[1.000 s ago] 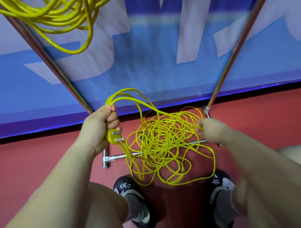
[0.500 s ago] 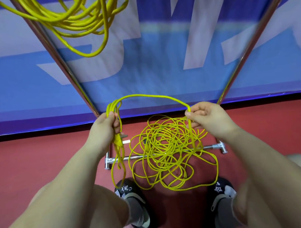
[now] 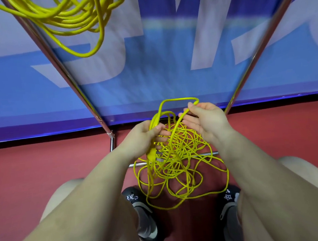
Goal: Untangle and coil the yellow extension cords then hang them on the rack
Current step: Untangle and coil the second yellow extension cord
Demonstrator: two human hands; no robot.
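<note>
Nothing readable here tbh, the blue banner (image 3: 151, 86) has huge white letter shapes, but they're cropped and blurry.

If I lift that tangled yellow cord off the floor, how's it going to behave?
The tangled yellow cord looks thin and floppy: it lies in loose, crossing loops, so it would probably sag and snag. The loop between the left hand and right hand bends sharply, suggesting little stiffness.

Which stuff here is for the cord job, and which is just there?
For the job:
- left hand, holding loops and plug
- right hand, pinching a loop
- tangled cord on the floor
- hung cord
- rack

Just there:
- blue banner
- red floor
- black shoes
</note>
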